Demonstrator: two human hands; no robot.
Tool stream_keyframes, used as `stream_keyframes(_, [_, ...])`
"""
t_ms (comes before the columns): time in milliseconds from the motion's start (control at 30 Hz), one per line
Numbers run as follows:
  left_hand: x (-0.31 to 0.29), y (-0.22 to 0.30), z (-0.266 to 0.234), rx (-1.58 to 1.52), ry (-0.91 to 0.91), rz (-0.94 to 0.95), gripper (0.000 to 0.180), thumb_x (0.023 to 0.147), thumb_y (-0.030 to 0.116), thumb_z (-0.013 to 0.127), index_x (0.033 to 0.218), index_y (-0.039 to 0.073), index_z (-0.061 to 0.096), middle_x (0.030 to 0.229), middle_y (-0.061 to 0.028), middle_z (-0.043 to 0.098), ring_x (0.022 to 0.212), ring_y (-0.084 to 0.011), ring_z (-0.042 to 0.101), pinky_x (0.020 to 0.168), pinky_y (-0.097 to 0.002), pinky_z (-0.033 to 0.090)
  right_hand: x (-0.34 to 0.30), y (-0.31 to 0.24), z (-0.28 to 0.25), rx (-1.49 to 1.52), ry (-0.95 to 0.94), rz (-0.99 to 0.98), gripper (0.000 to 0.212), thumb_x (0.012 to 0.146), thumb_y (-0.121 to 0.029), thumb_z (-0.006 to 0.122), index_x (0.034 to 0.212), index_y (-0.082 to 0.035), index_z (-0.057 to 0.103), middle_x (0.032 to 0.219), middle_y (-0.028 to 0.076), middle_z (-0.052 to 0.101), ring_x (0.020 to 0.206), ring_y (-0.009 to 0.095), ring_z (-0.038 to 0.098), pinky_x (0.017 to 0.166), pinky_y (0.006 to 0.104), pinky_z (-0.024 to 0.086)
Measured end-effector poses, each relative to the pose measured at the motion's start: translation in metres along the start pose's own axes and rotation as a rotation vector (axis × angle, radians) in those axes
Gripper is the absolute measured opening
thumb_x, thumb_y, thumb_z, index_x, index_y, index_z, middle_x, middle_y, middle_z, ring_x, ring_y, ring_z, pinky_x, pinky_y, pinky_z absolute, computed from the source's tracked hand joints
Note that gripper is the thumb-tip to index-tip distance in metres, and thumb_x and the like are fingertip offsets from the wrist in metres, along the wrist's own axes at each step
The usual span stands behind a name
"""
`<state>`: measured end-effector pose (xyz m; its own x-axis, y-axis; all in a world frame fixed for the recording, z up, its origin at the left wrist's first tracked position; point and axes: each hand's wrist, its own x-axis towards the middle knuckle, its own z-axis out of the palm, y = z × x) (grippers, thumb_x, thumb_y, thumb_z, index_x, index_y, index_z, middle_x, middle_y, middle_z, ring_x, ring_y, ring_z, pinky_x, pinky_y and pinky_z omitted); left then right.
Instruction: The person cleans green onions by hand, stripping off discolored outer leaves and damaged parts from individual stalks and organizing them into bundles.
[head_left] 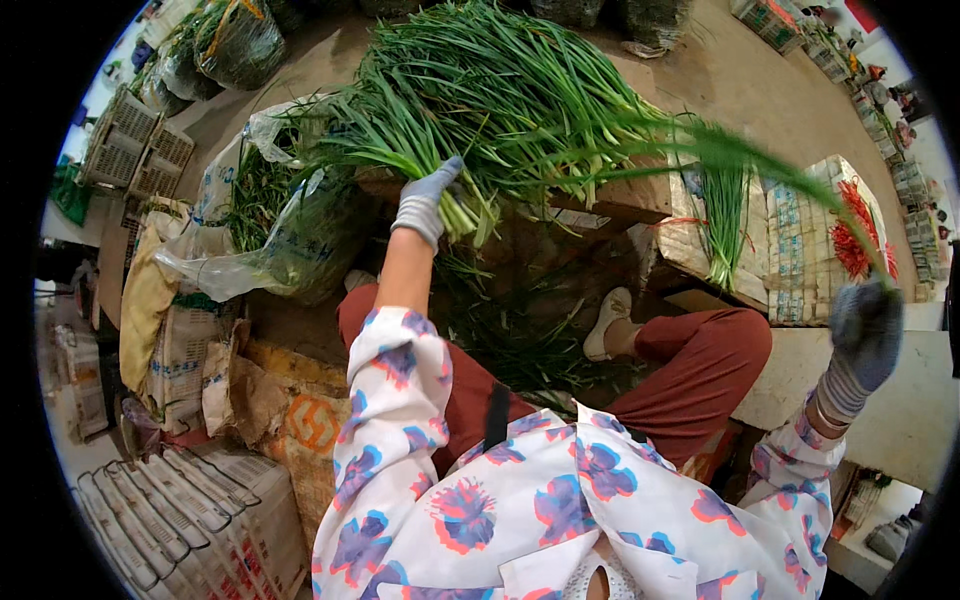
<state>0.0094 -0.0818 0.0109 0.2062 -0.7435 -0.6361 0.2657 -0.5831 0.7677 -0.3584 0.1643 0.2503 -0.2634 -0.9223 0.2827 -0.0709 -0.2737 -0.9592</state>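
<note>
My left hand point(428, 202), in a grey-blue glove, is closed around the pale lower stems of a bunch of garlic chives point(462, 212). Its leaves spread over a large heap of chives point(500, 85) that lies on a brown box point(640, 200). Far out to the right, my gloved right hand point(865, 335) is raised and smeared by motion. A few long chive leaves point(790, 172) run from its closed fingers back toward the heap, also blurred.
An open plastic bag of greens point(215, 262) stands left of the heap. At the right, a tied chive bundle point(725, 215) rests on white boxes, beside a bunch of red ties point(858, 235). Loose leaves point(520, 340) litter the floor between my feet. Stacked crates point(180, 510) stand at lower left.
</note>
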Motion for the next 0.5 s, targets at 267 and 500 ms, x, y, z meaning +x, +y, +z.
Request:
stream_keyframes(267, [-0.06, -0.036, -0.099, -0.425, -0.352, 0.142, 0.035, 0.073, 0.003, 0.067, 0.106, 0.007, 0.054, 0.07, -0.0039, 0.057, 0.051, -0.0147, 0.054, 0.045, -0.029, 0.047, 0.012, 0.106, 0.139, -0.045, 0.039, -0.145, 0.021, 0.088, -0.018, 0.047, 0.087, -0.001, 0.059, 0.07, 0.005, 0.056, 0.054, 0.011, 0.052, 0.044, 0.0239, 0.038])
stream_keyframes(500, [-0.064, -0.09, -0.099, -0.567, -0.569, -0.001, 0.036, 0.08, 0.006, 0.06, 0.115, 0.006, 0.05, 0.103, -0.01, 0.061, 0.069, -0.0143, 0.058, 0.057, -0.0281, 0.051, -0.029, 0.224, 0.256, -0.694, -0.46, -0.402, 0.02, 0.083, -0.022, 0.055, 0.071, -0.007, 0.051, 0.049, 0.013, 0.048, 0.047, 0.033, 0.052, 0.043, 0.0407, 0.04])
